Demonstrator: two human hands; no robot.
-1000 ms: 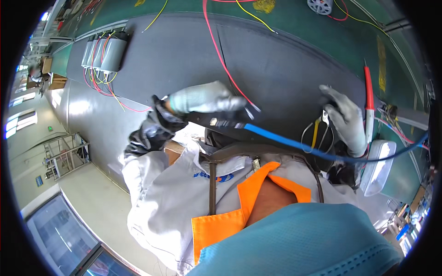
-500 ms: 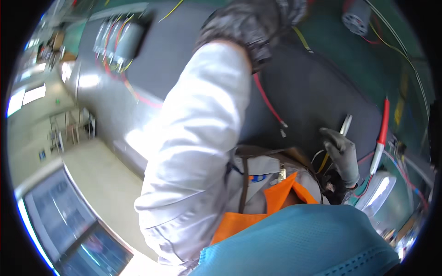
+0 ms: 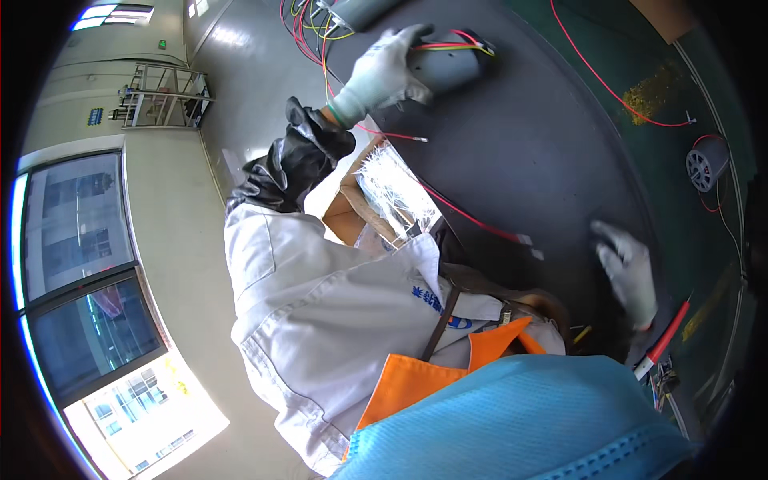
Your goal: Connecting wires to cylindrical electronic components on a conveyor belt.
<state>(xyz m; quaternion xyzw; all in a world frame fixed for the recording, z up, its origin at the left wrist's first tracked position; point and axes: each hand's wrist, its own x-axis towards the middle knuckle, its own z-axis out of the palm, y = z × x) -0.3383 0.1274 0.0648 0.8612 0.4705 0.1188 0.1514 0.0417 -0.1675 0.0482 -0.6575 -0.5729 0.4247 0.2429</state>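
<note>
My left hand (image 3: pixel 382 78), in a white glove, reaches over the dark table (image 3: pixel 512 144). Its thumb and fingers are around the near end of a grey cylindrical motor (image 3: pixel 450 70) with red and yellow leads. More grey cylinders (image 3: pixel 360 12) with bundled red and yellow wires lie beside it, partly cut off by the upper edge. My right hand (image 3: pixel 628 276), also gloved, hovers at the table's right side near my body, fingers apart and slightly blurred. Close to it is a red and white probe-like pen (image 3: pixel 670 336). A red lead (image 3: pixel 472 220) with pale tips lies between the hands.
Another motor (image 3: pixel 707 170) with a slotted end rests on the green surface at right, near a long red wire (image 3: pixel 600 80). Below my left arm stands an opened cardboard box (image 3: pixel 348 212) with clear plastic in it. A metal rack (image 3: pixel 164 96) stands by the wall.
My left arm has swung left and back from the upper middle, bringing its hand and the motor into view. My right hand has shifted slightly right and down. The whole view has turned.
</note>
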